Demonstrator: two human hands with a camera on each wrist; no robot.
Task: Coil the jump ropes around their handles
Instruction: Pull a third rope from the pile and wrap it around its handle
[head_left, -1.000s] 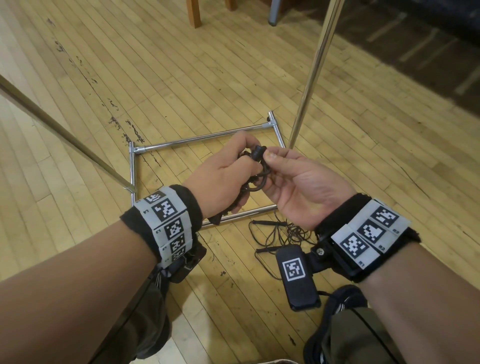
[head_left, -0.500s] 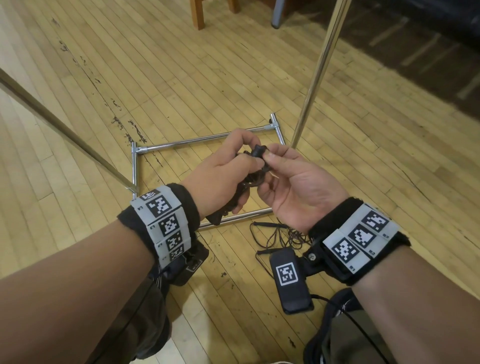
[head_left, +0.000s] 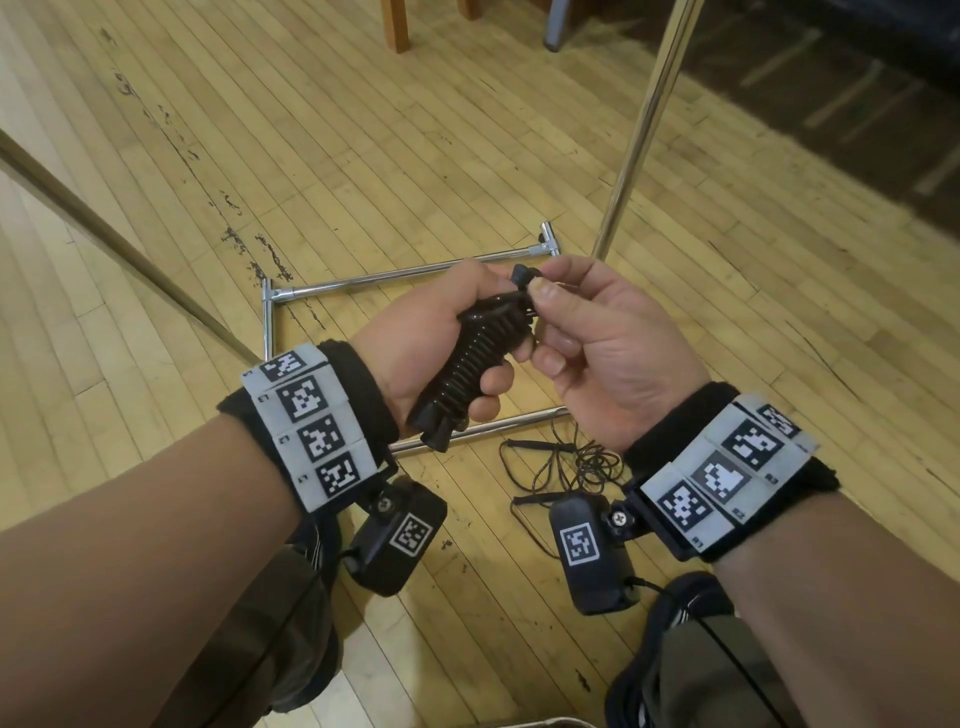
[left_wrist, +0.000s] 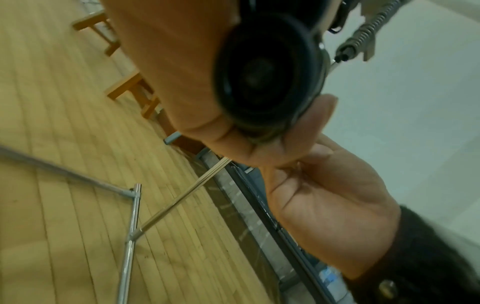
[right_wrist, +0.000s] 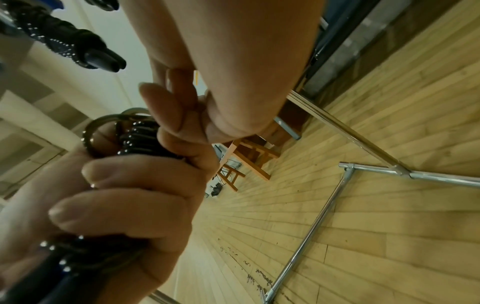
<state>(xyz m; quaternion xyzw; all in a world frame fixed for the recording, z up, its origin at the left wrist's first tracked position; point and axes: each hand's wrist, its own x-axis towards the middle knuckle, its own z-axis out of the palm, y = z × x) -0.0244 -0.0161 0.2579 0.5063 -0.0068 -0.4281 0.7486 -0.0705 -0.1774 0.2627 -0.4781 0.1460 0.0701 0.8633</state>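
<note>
A black jump rope bundle (head_left: 475, 364), its cord wound in tight turns round the paired handles, stands tilted in my left hand (head_left: 441, 332), which grips it round the middle. My right hand (head_left: 545, 286) pinches the small black tip (head_left: 519, 273) at the bundle's top between thumb and forefinger. The left wrist view looks at the handles' round butt end (left_wrist: 267, 76). In the right wrist view my left fingers (right_wrist: 135, 183) curl round the shiny coils (right_wrist: 140, 137). A second, thin black jump rope (head_left: 566, 462) lies loose and tangled on the floor below my right wrist.
A chrome rack base (head_left: 405, 275) lies on the wooden floor under my hands, with an upright pole (head_left: 639, 135) rising from its right corner and a slanted bar (head_left: 119, 249) at left. Wooden furniture legs (head_left: 395, 26) stand farther back. Another coiled black rope (right_wrist: 64, 41) hangs overhead.
Both hands have come up closer to me. My left hand has turned the bundle so its wound coils face up, while the right keeps pinching the top end.
</note>
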